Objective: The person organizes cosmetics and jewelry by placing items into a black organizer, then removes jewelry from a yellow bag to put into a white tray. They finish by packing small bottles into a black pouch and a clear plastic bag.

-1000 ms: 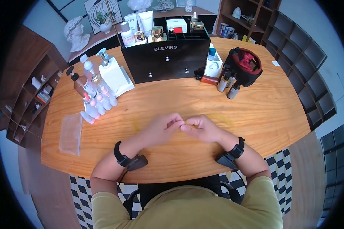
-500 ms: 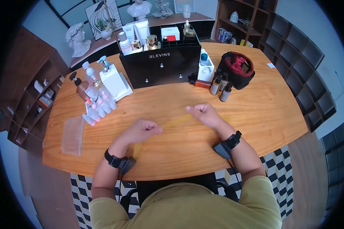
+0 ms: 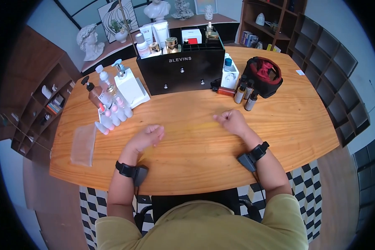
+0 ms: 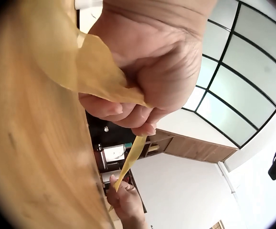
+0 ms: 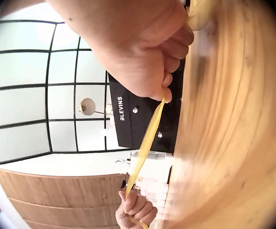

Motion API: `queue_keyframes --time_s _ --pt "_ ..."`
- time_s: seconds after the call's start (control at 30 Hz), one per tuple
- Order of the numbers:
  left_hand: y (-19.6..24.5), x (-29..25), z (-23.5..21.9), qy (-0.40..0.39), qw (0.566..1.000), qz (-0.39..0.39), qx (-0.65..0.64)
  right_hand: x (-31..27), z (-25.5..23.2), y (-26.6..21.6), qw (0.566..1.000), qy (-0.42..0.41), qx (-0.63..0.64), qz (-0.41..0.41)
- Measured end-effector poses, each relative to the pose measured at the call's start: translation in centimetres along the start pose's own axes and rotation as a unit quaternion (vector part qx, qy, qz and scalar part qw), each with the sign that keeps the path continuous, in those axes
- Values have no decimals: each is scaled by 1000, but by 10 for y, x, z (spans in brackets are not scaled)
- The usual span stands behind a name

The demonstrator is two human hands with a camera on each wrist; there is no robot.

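A thin, translucent yellow strip (image 5: 147,143) is stretched between the two hands, above the wooden table. The left hand (image 3: 147,137) grips it in curled fingers; in the left wrist view a wider loose part of the strip (image 4: 97,67) hangs from that hand (image 4: 150,71). The right hand (image 3: 233,121) pinches the other stretch between thumb and curled fingers, seen close in the right wrist view (image 5: 133,47), with a bit of yellow past its far side. Against the wood in the head view the strip is barely visible.
A black drawer box (image 3: 181,75) with cosmetics stands at the back. Pump bottles and a white dispenser (image 3: 130,88) are at the left, beside a translucent pink sheet (image 3: 83,145). Small bottles (image 3: 251,101) and a black-and-red bag (image 3: 264,77) stand at the right.
From close together at the middle, the hands have moved apart, left hand to the left and right hand to the right, with the yellow strip drawn out between them.
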State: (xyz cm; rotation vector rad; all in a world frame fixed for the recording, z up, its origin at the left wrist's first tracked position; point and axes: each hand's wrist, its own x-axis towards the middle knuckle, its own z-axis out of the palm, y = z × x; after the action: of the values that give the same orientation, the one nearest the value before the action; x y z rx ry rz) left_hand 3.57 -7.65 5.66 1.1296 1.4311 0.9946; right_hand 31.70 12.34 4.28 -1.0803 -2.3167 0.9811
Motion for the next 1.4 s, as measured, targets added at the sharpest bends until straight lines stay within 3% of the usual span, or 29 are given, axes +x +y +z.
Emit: queue_keyframes --time_s 0.1,0.2,0.27,0.3,0.37,0.47,0.57,0.67,0.77,0.87,1.0,1.07,1.1,1.2,1.23,1.3,1.4 --pt "-1 -2 -10 9 998 49 -44 -1 -7 -3 998 20 -47 21" --pt "-7 6 -19 24 979 120 -165 1 -11 1 987 81 -135 24" --pt "-4 4 -16 97 975 115 -160 4 -12 11 971 142 -194 11" --pt "0 4 -12 133 972 113 -157 4 -14 10 962 186 -195 -42" --pt "-1 4 -5 86 987 122 -58 2 -17 2 931 269 -195 -150" --pt "1 6 14 -13 995 100 -10 -9 -13 -26 947 182 -54 -258" --pt "12 12 39 -104 993 54 22 -22 10 -39 935 99 45 -338" --pt "20 18 59 -148 987 50 21 -39 20 -54 952 -23 91 -291" --pt "37 23 67 -170 982 77 1 -29 34 -35 937 -44 126 -322" --pt "42 33 64 -148 984 99 -31 -29 37 -24 924 -141 347 -77" --pt "43 46 70 -105 983 116 -94 -22 22 -30 867 -108 487 -9" --pt "40 56 76 -56 990 132 8 -25 16 -35 827 -93 554 32" --pt "38 60 80 -33 988 137 57 -25 16 -33 820 -96 563 30" --pt "41 69 95 -24 992 122 -11 -19 16 -23 802 -103 588 25" --pt "46 71 100 -13 986 128 104 -17 17 -17 796 -104 596 23" --pt "59 72 109 13 935 136 328 -15 12 -20 781 -83 618 34" --pt "54 72 113 -93 980 39 174 -11 3 -21 757 -14 650 72"
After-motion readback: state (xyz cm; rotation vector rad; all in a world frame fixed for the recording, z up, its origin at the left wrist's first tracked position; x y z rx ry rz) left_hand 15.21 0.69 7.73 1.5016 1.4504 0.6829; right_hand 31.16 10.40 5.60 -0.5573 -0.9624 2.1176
